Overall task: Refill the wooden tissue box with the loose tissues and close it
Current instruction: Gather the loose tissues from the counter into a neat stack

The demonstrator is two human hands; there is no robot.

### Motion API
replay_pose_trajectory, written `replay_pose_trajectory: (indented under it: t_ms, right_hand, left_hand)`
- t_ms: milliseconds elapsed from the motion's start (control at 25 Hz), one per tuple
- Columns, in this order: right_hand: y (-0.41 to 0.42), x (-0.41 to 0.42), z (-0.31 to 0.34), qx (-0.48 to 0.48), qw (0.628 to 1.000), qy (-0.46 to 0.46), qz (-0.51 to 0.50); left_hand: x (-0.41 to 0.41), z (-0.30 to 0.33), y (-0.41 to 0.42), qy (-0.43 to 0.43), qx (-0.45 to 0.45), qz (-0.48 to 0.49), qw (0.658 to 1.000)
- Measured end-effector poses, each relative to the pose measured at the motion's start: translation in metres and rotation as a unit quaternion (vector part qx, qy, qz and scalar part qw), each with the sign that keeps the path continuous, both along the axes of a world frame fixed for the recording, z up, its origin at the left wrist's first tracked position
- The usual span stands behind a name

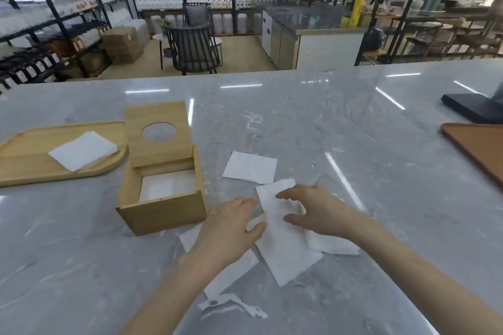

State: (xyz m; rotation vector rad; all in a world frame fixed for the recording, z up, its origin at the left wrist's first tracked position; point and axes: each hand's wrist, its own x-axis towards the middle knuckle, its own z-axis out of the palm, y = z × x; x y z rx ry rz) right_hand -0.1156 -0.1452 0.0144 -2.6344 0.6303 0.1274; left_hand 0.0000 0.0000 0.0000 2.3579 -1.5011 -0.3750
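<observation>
The wooden tissue box [163, 215] stands open on the grey marble counter, left of my hands, with white tissues [168, 185] lying inside. Its lid [159, 134], which has a round hole, leans upright at the box's far edge. Several loose white tissues [285, 250] lie overlapped in front of me. My left hand [231, 226] rests flat on their left side, fingers spread. My right hand [313, 212] presses on the top tissue with thumb and fingers apart. One separate tissue [250, 167] lies flat just beyond the pile.
A wooden tray [32, 168] at the left holds a folded white tissue [83, 150]. A torn strip of paper [234, 306] lies near the counter's front. A brown board [479, 149] and a black stand base [473, 107] sit at the right edge.
</observation>
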Motion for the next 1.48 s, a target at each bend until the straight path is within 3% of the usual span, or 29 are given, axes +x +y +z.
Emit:
replay_pose_trajectory:
  t_ms: [160, 400, 680, 760, 840, 920, 1000, 1120, 1280, 1360, 1480]
  right_hand:
    - [-0.001, 0.007, -0.011, -0.006, 1.0, 0.019, -0.006]
    - [-0.004, 0.015, -0.023, 0.002, 1.0, -0.015, -0.017]
    - [-0.002, 0.016, -0.018, 0.033, 0.997, -0.075, 0.008]
    - [-0.001, 0.013, -0.011, 0.083, 0.989, -0.124, -0.005]
    - [-0.003, 0.011, -0.003, 0.142, 0.975, -0.168, -0.038]
    - [-0.004, 0.009, 0.002, 0.241, 0.944, -0.215, -0.072]
    - [-0.004, 0.008, 0.006, 0.336, 0.903, -0.252, -0.089]
    - [-0.003, 0.007, 0.006, 0.384, 0.877, -0.271, -0.097]
    - [-0.016, 0.0, 0.007, 0.328, 0.901, -0.263, -0.113]
    - [-0.029, -0.01, 0.007, 0.217, 0.944, -0.22, -0.112]
    - [-0.049, -0.023, -0.002, 0.015, 0.993, -0.078, -0.091]
  left_hand:
    - [0.001, -0.019, -0.007, -0.026, 0.032, 0.011, 0.999]
    - [0.002, -0.03, -0.01, -0.016, -0.006, 0.033, 0.999]
    - [0.003, -0.026, -0.011, 0.034, -0.013, 0.039, 0.999]
    - [0.005, -0.02, -0.01, 0.112, -0.057, 0.06, 0.99]
    - [0.008, -0.012, -0.008, 0.289, -0.133, 0.107, 0.942]
    - [0.009, -0.004, -0.005, 0.474, -0.186, 0.122, 0.852]
    - [0.009, -0.001, -0.004, 0.539, -0.195, 0.122, 0.81]
    - [0.003, 0.002, -0.006, 0.538, -0.199, 0.136, 0.808]
    - [0.0, 0.002, -0.008, 0.532, -0.197, 0.153, 0.809]
    - [0.001, 0.002, -0.008, 0.538, -0.196, 0.157, 0.805]
    - [0.001, 0.002, -0.01, 0.545, -0.203, 0.168, 0.796]
